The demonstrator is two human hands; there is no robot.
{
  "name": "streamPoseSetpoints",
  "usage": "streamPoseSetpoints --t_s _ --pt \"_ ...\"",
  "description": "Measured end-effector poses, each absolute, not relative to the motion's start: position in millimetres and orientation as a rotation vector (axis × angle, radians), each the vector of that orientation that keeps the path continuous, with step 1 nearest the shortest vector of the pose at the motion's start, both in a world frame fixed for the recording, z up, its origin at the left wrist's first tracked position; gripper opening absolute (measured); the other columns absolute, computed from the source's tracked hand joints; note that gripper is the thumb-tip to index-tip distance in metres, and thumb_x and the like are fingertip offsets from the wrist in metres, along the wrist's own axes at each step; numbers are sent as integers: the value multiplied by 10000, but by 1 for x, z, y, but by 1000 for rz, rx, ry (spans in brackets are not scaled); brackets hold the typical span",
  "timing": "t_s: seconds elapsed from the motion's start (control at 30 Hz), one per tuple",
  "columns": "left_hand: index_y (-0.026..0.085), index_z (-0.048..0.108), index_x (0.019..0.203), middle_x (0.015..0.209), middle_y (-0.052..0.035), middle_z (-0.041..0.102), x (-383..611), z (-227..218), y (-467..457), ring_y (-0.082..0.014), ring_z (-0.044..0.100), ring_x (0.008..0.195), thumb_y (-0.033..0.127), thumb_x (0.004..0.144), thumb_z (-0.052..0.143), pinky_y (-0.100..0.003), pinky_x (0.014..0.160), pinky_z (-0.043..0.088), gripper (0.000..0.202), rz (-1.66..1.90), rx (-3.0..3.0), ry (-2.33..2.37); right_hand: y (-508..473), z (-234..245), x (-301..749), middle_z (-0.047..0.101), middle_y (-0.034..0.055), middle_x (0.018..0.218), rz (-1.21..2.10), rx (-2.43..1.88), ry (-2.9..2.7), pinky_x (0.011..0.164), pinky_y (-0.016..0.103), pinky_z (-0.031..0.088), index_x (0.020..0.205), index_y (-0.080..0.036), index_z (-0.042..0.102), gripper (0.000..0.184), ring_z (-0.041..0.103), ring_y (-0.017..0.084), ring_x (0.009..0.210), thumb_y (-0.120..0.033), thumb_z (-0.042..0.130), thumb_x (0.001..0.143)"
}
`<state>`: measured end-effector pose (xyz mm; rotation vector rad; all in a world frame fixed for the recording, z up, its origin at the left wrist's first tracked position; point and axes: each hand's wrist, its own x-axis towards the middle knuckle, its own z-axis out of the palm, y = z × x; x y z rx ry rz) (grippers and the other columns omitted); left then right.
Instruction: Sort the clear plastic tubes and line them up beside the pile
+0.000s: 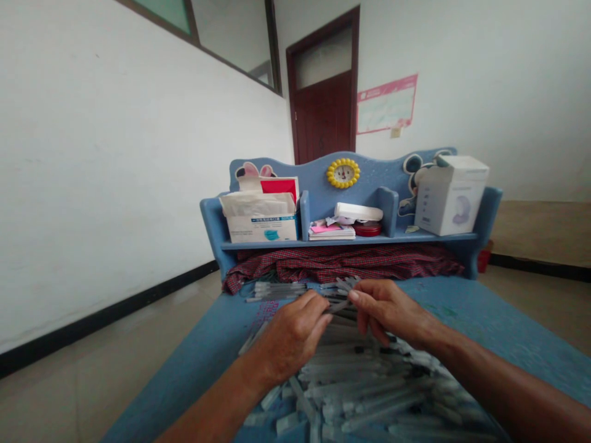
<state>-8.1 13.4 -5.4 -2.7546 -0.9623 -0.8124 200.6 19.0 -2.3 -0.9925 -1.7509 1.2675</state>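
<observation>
Both my hands meet over a heap of grey pen-like plastic tubes (351, 381) on a blue desk (217, 344). My left hand (290, 335) is closed, its fingers pinched on one grey tube (339, 305) near the middle. From the other side my right hand (388, 307) pinches the same tube with thumb and fingers. A neat row of the same tubes (281, 289) lies just beyond the hands, against a red checked cloth (341, 261).
The desk's blue shelf (351, 240) holds a box of masks (263, 224), papers and a red tin (367, 229), a white box (450, 194) and a yellow clock (342, 173). White wall at left, dark door (323, 111) behind, bare floor on both sides.
</observation>
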Motion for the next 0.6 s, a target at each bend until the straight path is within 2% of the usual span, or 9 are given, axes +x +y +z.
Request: streamPoseSetpoints --t_s 0.13,0.37,0.43,0.53,0.6 --pt "157 518 872 819 -46 551 -7 -5 13 -166 544 763 132 897 436 -256 664 419 89 -826 -2760 -943 19 -5 199 585 -25 488 1256 -1063 -1756 273 159 189 670 -171 465 390 402 52 255 -539 495 796" --pt "161 522 882 804 -40 551 -7 -6 12 -158 543 746 149 910 417 -251 658 411 110 -791 -2790 -963 20 -2 201 663 -15 652 1385 -928 -1700 335 161 292 838 -169 485 309 553 82 347 -396 648 705" --pt "160 526 884 809 -42 553 -8 -6 12 -158 544 748 156 913 413 -252 661 412 117 -792 -2794 -975 20 -2 202 672 -5 678 1374 -965 -1713 318 157 269 844 -168 486 322 539 72 329 -450 607 747" --pt "165 532 875 806 -42 559 -7 -5 12 -159 547 747 165 912 415 -253 667 414 122 -805 -2792 -983 20 -5 201 652 -3 598 1357 -1040 -1722 278 163 231 746 -166 481 398 485 70 274 -560 510 786" --pt "166 536 884 809 -44 567 -7 -5 12 -158 551 750 173 914 410 -251 665 415 130 -805 -2796 -986 21 -6 201 636 -10 555 1355 -1034 -1712 278 161 234 707 -168 470 394 485 74 271 -551 527 774"
